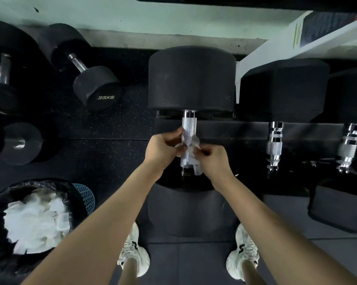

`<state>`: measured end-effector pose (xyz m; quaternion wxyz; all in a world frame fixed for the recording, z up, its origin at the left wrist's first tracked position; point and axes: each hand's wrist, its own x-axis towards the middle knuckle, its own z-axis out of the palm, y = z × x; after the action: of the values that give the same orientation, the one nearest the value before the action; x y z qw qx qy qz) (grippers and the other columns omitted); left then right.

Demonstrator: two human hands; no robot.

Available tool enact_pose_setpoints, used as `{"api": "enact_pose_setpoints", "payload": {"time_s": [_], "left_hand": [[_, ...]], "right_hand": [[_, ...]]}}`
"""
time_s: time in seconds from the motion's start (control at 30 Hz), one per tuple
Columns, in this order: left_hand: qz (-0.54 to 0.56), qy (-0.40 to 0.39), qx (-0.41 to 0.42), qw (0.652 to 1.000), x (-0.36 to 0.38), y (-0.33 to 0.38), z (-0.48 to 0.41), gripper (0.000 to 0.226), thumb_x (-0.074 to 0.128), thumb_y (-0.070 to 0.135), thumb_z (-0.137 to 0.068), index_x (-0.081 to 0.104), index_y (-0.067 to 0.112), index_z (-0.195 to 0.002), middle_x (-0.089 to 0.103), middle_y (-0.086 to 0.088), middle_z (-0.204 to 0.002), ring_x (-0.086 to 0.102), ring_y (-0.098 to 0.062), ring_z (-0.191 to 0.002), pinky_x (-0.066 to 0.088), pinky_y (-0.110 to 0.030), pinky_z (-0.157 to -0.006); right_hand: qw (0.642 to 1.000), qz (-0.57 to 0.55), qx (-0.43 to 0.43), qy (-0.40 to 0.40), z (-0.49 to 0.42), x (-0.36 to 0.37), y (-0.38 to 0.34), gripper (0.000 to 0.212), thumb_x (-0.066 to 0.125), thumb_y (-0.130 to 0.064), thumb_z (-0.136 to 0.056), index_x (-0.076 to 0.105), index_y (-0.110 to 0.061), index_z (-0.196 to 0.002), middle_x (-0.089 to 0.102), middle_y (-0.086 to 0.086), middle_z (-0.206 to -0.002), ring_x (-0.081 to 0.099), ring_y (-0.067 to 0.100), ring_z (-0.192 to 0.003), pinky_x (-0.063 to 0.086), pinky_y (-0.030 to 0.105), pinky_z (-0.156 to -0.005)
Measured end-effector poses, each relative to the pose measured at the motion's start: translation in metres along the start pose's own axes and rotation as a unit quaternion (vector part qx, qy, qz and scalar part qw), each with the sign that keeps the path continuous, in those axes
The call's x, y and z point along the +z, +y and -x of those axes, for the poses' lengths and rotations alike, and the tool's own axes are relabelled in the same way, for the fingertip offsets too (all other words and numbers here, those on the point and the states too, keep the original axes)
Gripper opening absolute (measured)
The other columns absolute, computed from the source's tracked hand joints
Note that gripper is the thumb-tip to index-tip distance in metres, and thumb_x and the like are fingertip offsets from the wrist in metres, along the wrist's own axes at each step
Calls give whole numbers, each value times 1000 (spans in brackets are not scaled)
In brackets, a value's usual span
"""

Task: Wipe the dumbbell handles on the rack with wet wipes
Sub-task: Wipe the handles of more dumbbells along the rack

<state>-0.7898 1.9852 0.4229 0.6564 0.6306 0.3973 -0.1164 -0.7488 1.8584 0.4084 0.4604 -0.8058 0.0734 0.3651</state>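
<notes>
A large black dumbbell (192,79) lies on the rack (245,130) in front of me, its knurled steel handle (188,128) running toward me. A white wet wipe (195,159) is draped around the lower half of that handle. My left hand (163,149) pinches the wipe from the left side of the handle. From the right, my right hand (212,159) pinches the wipe, and a loose end hangs below. The near head of the dumbbell is partly hidden by my forearms.
Two more dumbbells with chrome handles (275,145) (348,147) sit on the rack to the right. Loose dumbbells, one marked 35KG (95,87), lie on the floor at left. A bin (37,214) lined with a black bag holds used wipes at lower left.
</notes>
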Motion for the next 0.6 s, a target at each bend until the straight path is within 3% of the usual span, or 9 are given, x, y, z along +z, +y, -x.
{"api": "enact_pose_setpoints", "payload": {"time_s": [0.13, 0.23, 0.3, 0.4, 0.5, 0.6], "left_hand": [[51, -11, -17, 998, -7, 5, 10, 50, 71, -10, -73, 64, 13, -117, 69, 7, -92, 66, 3, -81, 50, -11, -75], [82, 28, -30, 996, -20, 3, 19, 43, 70, -2, -78, 64, 19, -115, 71, 2, -100, 66, -9, -94, 48, -22, -89], [122, 34, -33, 991, -29, 3, 27, 34, 72, 7, -79, 66, 26, -107, 71, 3, -101, 67, -9, -94, 49, -25, -91], [152, 32, 12, 988, -38, 4, 43, 31, 72, 11, -80, 67, 25, -107, 70, 5, -96, 66, 1, -87, 50, -16, -82], [127, 35, 73, 989, -41, 1, 54, 29, 71, 7, -80, 69, 21, -105, 70, 4, -96, 66, -1, -88, 52, -16, -81], [33, 42, 86, 995, -39, -9, 49, 31, 72, 17, -80, 67, 32, -107, 68, 3, -104, 64, -10, -99, 51, -28, -90]], "right_hand": [[993, 111, -45, -5, 0, -19, -17, 26, 64, -15, -87, 65, -14, -61, 62, 10, -60, 56, 13, -56, 42, 20, -50], [995, 59, -73, 23, 17, -22, -30, 10, 65, -14, -86, 75, -13, -87, 69, -1, -69, 63, 7, -69, 49, 24, -63], [997, 9, -76, 27, 34, -16, -36, 16, 69, -13, -83, 73, -19, -97, 70, -12, -76, 68, 2, -73, 52, 18, -68], [996, -53, -47, 59, 43, 0, -46, 20, 74, -12, -79, 67, -15, -97, 71, -3, -79, 67, 3, -65, 47, 9, -55], [996, -40, -11, 83, 43, 16, -57, 18, 78, -18, -76, 65, -9, -85, 69, 6, -76, 63, 8, -59, 49, 15, -49], [994, -88, 53, 40, 38, 23, -63, 6, 74, -14, -80, 68, -12, -79, 71, 11, -81, 67, 13, -69, 57, 28, -70]]}}
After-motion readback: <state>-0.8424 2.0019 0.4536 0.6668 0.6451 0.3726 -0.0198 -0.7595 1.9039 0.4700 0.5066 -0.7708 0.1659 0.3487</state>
